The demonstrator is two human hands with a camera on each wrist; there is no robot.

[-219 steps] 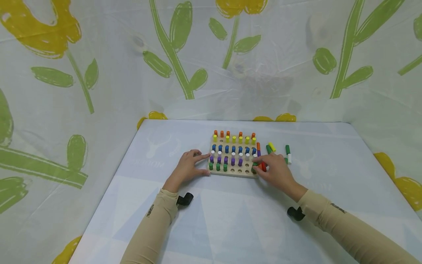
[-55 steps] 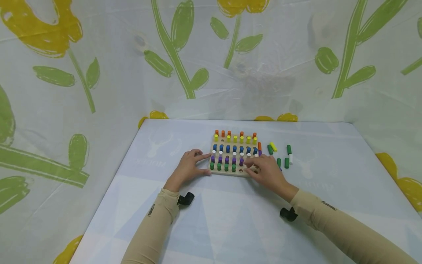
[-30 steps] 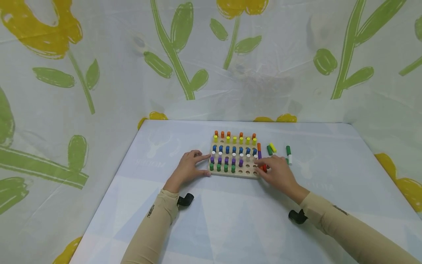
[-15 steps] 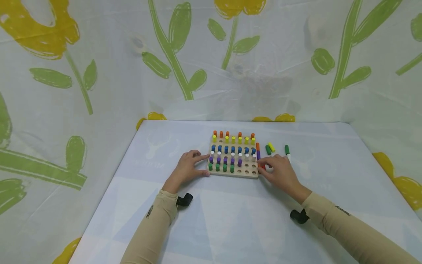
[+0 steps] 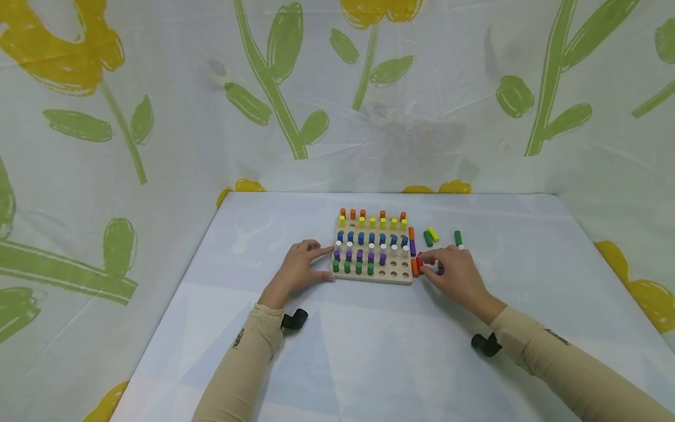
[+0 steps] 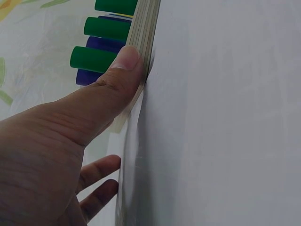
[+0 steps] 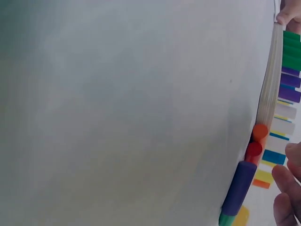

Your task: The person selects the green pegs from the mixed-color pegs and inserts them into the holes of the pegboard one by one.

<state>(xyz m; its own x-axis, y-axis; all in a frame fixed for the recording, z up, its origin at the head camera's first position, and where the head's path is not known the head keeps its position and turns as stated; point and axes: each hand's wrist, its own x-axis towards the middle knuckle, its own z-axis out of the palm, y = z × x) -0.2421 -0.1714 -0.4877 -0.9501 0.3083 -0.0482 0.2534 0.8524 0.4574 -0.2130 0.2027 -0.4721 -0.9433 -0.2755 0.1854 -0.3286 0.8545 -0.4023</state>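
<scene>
A wooden pegboard holds rows of orange, yellow, blue, white, purple and green pegs. My left hand rests at the board's left side. In the left wrist view its thumb presses on the board's edge beside green pegs. Just right of the board, my right hand hovers with thumb and index apart around a red peg. An orange peg lies beside it. In the right wrist view the red and orange pegs lie against the board's edge, with a purple peg nearby, apart from the right fingers.
Along the board's right edge lie another orange peg and a purple peg. Farther right are a yellow peg and green pegs, one more green peg behind the right hand. The right hand covers other loose pegs.
The front row has gained one green peg since the earliest frame. My right hand has moved from over the board's front holes to the loose pegs at its right. The left hand stays put.
</scene>
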